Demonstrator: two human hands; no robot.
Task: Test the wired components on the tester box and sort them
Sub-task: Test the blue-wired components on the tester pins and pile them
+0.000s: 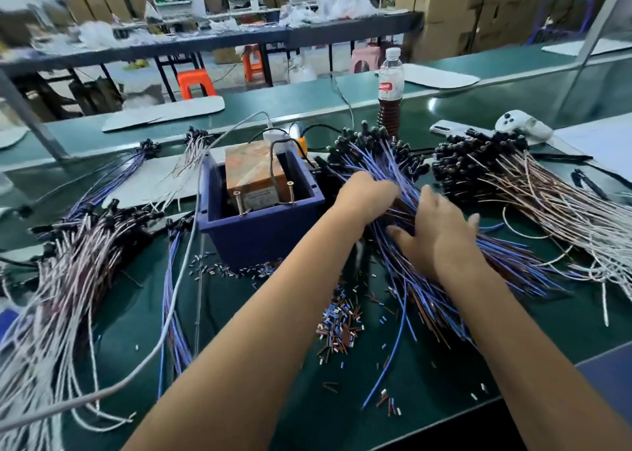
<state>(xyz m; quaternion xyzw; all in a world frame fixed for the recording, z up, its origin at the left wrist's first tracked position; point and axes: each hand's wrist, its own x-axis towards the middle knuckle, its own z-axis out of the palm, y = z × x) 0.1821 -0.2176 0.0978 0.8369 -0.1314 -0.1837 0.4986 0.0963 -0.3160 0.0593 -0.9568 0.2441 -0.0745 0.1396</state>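
Head view: tester box (pixel 260 242) with orange transformer (pixel 254 173) inside.

A plastic bottle (pixel 390 88) of dark liquid stands upright at the far right. Orange stools (pixel 196 82) stand beyond the bench.

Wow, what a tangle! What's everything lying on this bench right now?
Box: one, dark blue, centre of the bench, holding an orange-brown block with two upright screws.
Blue wire pile: one, blue and brown wires with black ends, right of the box.
White wire pile: one, white and brown, far right.
Left wire pile: one, white and brown, left of the box.
Wire clippings: many, blue, brown and white, scattered in front.
Bottle: one, clear with dark liquid, behind the piles.
Left hand: reaching into the blue wire pile.
Right hand: fingers spread on the same pile.
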